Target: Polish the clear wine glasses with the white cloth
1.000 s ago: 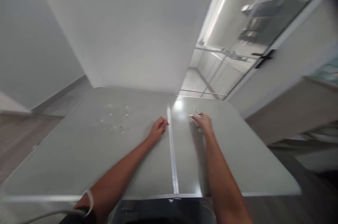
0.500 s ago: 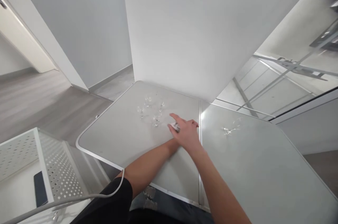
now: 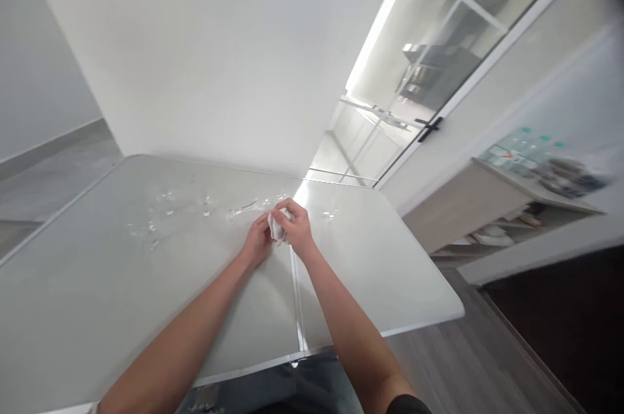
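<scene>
My two hands meet over the middle seam of a pale grey folding table (image 3: 73, 297). A small crumpled white cloth or tissue (image 3: 278, 227) is bunched between them. My right hand (image 3: 296, 232) has its fingers curled over the top of it. My left hand (image 3: 258, 244) holds it from the left side, fingers closed. Drops and small puddles of water (image 3: 160, 219) lie scattered on the tabletop to the left of my hands, and a few more drops (image 3: 330, 214) sit just to the right.
A white wall (image 3: 219, 56) rises behind the table. To the right are a glass door with a black handle (image 3: 429, 128) and a light wooden shelf unit (image 3: 487, 206) holding items. Grey wood floor shows beyond the table's right edge.
My right hand was reaching alone toward the water drops; now both hands have come together on the white cloth at the seam. The view has swung to the right.
</scene>
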`<state>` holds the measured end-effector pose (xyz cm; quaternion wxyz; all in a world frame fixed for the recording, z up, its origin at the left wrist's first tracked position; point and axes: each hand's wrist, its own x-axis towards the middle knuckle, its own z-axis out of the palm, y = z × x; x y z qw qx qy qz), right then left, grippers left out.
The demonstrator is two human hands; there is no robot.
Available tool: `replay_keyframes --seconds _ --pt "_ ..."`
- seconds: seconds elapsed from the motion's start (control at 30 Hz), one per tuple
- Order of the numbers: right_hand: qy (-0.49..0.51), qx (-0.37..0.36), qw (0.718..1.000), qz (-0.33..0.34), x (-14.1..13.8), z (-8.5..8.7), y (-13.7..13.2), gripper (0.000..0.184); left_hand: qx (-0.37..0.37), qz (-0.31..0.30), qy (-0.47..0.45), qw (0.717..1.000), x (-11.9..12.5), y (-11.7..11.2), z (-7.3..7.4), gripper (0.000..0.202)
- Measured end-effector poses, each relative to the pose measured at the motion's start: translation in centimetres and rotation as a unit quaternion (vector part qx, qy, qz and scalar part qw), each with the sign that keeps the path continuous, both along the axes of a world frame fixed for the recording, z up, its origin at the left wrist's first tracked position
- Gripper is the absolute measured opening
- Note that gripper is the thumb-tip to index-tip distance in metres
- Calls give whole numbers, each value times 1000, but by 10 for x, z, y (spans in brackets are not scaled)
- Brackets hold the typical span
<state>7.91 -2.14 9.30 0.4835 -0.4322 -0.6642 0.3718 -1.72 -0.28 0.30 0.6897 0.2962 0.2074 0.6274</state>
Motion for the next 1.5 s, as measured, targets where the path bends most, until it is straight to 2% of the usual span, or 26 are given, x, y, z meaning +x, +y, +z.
replay_keyframes --seconds 0.07,0.17,0.3,0.4,0.47,0.63,0.77,0.83,1.07,1.2,1.27,1.33,1.43,1.5 --pt "101 -42 993 -41 28 -12 7 37 14 -28 -4 999 -1 3 -3 25" --pt "172 -84 979 -71 46 -33 11 38 37 -45 7 998 -3 1 -2 41" --pt "171 -100 979 -39 43 -55 9 37 14 -13 35 999 -3 -1 -1 47" --pt "148 -84 985 13 43 -62 9 34 -10 29 36 999 -4 2 -1 46" --pt "176 -87 980 16 47 -63 9 34 -5 56 30 998 -5 3 -1 43" --pt "324 -133 934 -72 66 -65 14 51 15 96 34 995 -6 1 1 41" --pt "385 -208 898 -57 70 -71 19 38 19 105 49 993 -7 0 0 41" --pt "406 -207 888 -66 68 -72 21 39 17 96 38 994 -9 1 -2 42" --pt "420 -154 891 -71 68 -61 20 44 4 -25 30 999 -7 -3 2 40" --pt "403 -147 901 -67 70 -59 20 27 0 -68 36 997 -5 -5 3 38" --pt "392 -161 903 -63 72 -58 19 24 -8 -82 35 996 -6 -5 2 38" --pt "397 -187 898 -39 75 -57 18 29 -6 -78 34 996 -7 -5 0 38" --pt "374 -215 902 11 77 -57 16 39 7 -33 39 999 -8 -4 0 34" --pt "336 -208 918 -11 78 -60 16 50 17 18 51 998 -9 -3 1 32"
